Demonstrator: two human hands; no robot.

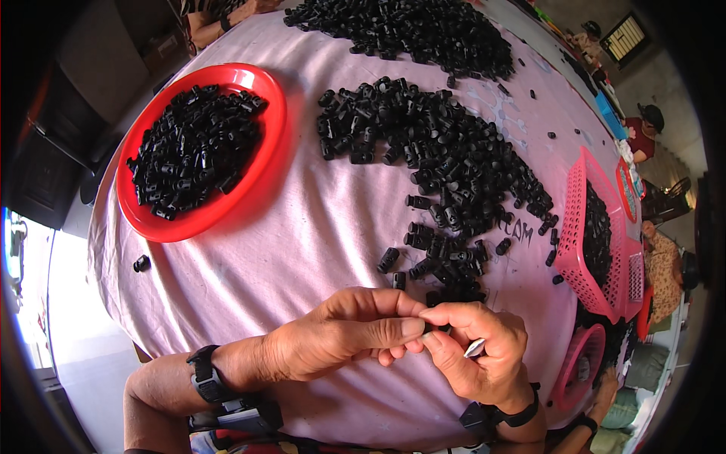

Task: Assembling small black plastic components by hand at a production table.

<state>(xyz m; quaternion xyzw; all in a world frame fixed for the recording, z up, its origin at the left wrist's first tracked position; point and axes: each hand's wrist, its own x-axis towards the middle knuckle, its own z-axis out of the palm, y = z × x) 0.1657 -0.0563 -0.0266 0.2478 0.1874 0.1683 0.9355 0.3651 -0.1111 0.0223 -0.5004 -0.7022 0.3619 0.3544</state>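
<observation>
Grey walls (pixel 98 38) and a pale floor (pixel 94 340) surround the work area; barred window (pixel 625 36) high at the far right, strong light at the left edge. Pink tablecloth (pixel 325 234) spreads over most of the view, creased into long folds at the left and near side, with blue patterning and dark marks by the middle. Other people sit around: one person's forearm (pixel 212 32) at the far left edge, a person in a patterned top (pixel 664 276) at the right, others farther back.

Far heap (pixel 408 30) of small black parts at the top; second heap (pixel 446 151) curves down the middle toward the hands. Red plate (pixel 278 113) on the left, piled with similar parts. Pink basket (pixel 572 234) on the right, more black pieces inside.

Left hand (pixel 325 337) and right hand (pixel 480 352) meet near the low end of the second heap. Thumbs and forefingers of both pinch closely around a small dark part (pixel 442 328), mostly hidden. Right also keeps a small pale, shiny object (pixel 475 348) between its fingers; kind unclear. Stray black part (pixel 141 263) alone below the plate.
</observation>
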